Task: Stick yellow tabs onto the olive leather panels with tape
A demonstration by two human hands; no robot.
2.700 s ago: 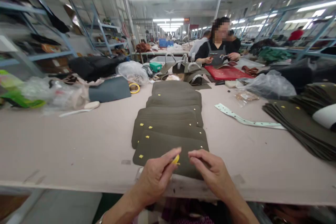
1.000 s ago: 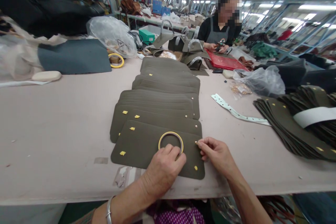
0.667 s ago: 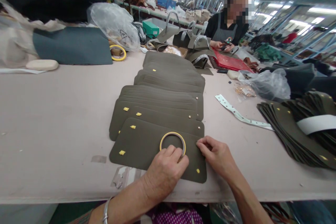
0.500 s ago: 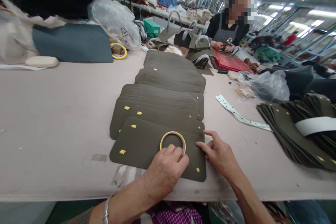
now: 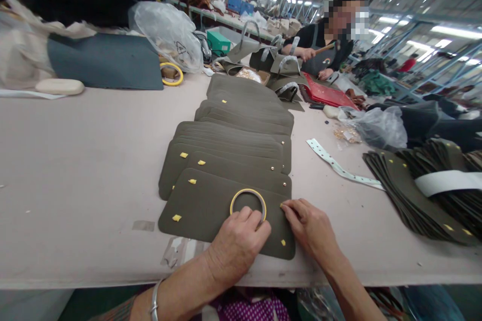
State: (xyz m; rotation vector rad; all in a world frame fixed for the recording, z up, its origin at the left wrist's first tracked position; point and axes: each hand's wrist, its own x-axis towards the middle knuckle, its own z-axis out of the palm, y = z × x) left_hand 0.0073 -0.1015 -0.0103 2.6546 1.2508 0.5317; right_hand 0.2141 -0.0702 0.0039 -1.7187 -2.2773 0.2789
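Overlapping olive-green panels with rounded corners [image 5: 211, 200] run up the middle of the table, several bearing small yellow tape pieces or tiny metal studs. On the nearest panel, my left hand [image 5: 241, 241] is closed on the lower edge of a yellow tape roll [image 5: 248, 191] that stands tilted. My right hand [image 5: 311, 223] pinches at that panel's right edge, its fingertips on a small yellow tape piece [image 5: 281, 205]. Another yellow piece [image 5: 283, 243] lies near the lower right corner.
Right of the panels are a perforated pale strip [image 5: 339, 166] and a banded stack of olive pieces [image 5: 406, 195]. Further back lie a plastic bag [image 5: 169, 35], a second yellow roll [image 5: 181, 80] and a red item [image 5: 327, 93]. Behind it, a person [image 5: 320, 45] holds a tool.
My right thumb and fingers have closed together at the panel's edge, where a yellow piece now shows. The person opposite has raised one hand with a tool. My left hand is unmoved.
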